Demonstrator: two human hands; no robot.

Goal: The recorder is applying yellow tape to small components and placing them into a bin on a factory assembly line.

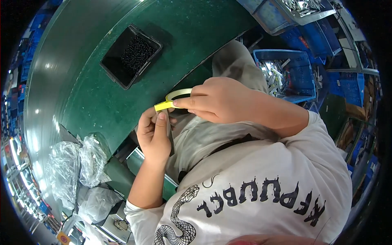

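My left hand (154, 132) is closed round a narrow grey flat strip (171, 142), its thumb near the upper end. Most of that strip is hidden behind the fingers. In my right hand (218, 100) is a roll of yellow tape (173, 93), seen as a pale ring partly covered by the fingers. A bright yellow end of the tape (163, 106) lies across the top of the strip, just above the left thumb. The right index finger presses beside this yellow piece. Both hands are close together over my lap, by the table edge.
A black bin (143, 69) of small dark parts stands on the green table (179, 36). Clear plastic bags (92, 161) lie at the left. On my right, a blue crate (300, 77) holds metal strips; another bin (300, 16) of metal parts sits at the upper right.
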